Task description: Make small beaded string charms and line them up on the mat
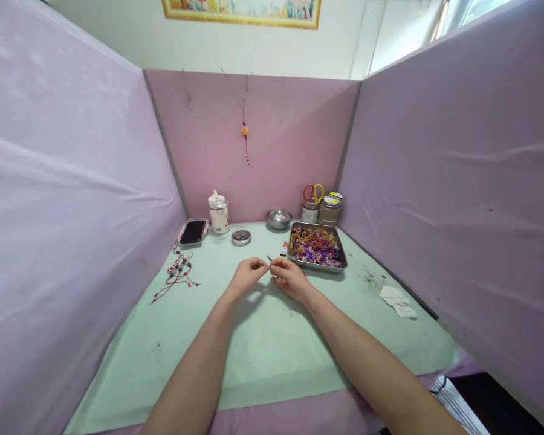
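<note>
Both hands, left (247,275) and right (288,277), pinch 1 tiny piece together; finished red cords (178,273) lie aside, bead tray (340,251) mostly full.

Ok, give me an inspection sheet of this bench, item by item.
Surface: green mat, a few specks.
Job's things: small piece pinched between both hands, too small to identify; tray of beads and cords close by.
Clutter: red cords, phone, white jar, tin, bowl, scissors in a cup, cloth.
Grippers: left hand and right hand meet at the fingertips.
Cables: nothing seen.
Surroundings: pink partitions; charm hanging on the back panel.
</note>
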The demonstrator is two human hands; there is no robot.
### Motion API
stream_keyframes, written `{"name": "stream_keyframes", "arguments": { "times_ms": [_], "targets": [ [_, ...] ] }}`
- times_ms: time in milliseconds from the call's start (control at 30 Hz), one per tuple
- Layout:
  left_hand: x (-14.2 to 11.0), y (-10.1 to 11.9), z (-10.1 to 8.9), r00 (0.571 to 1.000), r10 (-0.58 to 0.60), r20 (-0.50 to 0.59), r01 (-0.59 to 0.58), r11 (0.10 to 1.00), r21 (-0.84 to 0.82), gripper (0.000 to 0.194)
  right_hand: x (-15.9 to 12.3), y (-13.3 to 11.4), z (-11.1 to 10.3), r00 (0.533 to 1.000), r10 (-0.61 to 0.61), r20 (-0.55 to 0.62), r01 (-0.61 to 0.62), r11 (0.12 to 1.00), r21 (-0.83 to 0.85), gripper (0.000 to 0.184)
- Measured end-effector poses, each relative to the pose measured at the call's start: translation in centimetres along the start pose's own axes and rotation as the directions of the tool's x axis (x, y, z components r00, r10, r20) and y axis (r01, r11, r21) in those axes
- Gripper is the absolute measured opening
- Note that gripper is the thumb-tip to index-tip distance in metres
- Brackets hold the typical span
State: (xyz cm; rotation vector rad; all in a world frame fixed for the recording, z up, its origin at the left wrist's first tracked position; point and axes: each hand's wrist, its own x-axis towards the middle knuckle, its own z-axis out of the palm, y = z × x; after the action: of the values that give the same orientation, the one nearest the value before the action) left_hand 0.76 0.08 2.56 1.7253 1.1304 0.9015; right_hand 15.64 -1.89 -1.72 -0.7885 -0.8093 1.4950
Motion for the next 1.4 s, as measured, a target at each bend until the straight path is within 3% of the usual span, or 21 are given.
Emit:
{"name": "stream_keyframes", "arguments": {
  "times_ms": [1400],
  "targets": [
    [0.09,-0.21,0.02,1.000,0.010,-0.021,-0.010,1.000,-0.025,0.023,0.36,0.34,-0.21,0.999,-0.037,-0.011,0.037,0.999,0.036,0.028]
  ]
}}
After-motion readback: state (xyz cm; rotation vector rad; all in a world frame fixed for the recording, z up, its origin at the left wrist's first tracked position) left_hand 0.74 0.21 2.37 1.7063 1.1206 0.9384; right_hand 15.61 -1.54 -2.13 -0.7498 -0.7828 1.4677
